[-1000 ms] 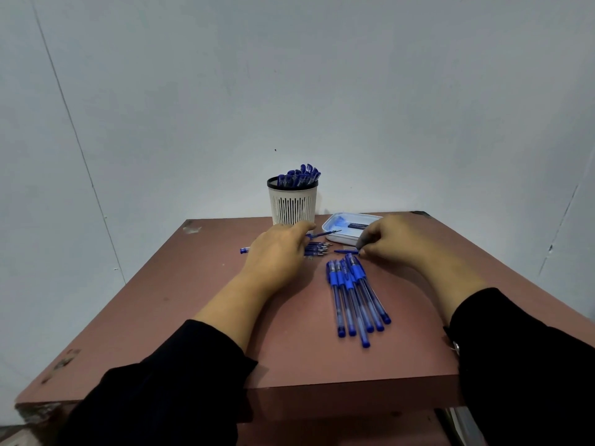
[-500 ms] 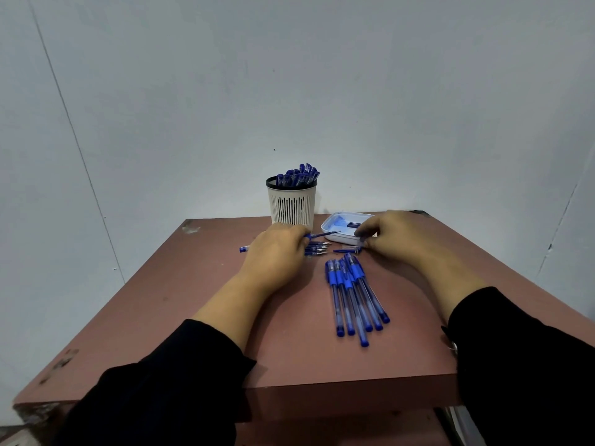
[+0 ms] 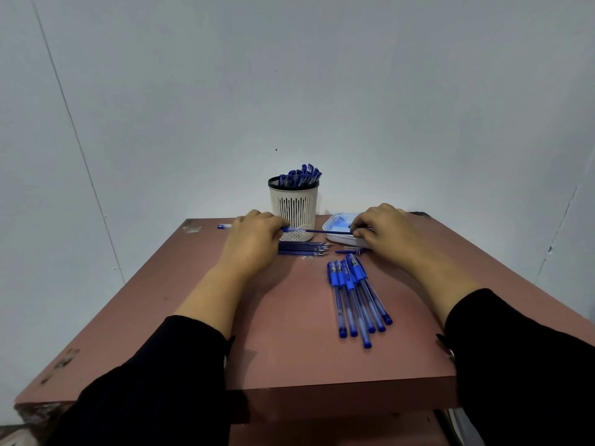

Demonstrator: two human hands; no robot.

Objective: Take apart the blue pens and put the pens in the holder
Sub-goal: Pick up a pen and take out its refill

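Note:
My left hand (image 3: 254, 243) grips a blue pen barrel, whose end (image 3: 223, 226) pokes out to the left. A thin blue refill (image 3: 322, 231) runs from that hand to my right hand (image 3: 383, 235). The right fingers are curled over the white tray (image 3: 331, 224) and pinch the refill's tip end. Behind the hands stands the white slotted holder (image 3: 293, 204) with several blue pens (image 3: 301, 177) in it. Several whole blue pens (image 3: 354, 297) lie side by side at the centre right of the table. Loose refills (image 3: 302, 247) lie in front of the holder.
A small blue pen part (image 3: 349, 251) lies just in front of the tray. The brown table (image 3: 289, 349) is pushed against a pale wall, with its front edge close to me. My dark sleeves cover both forearms.
My right hand moved from the table up over the tray. My left hand shifted slightly left, and more of the refill now shows between the hands.

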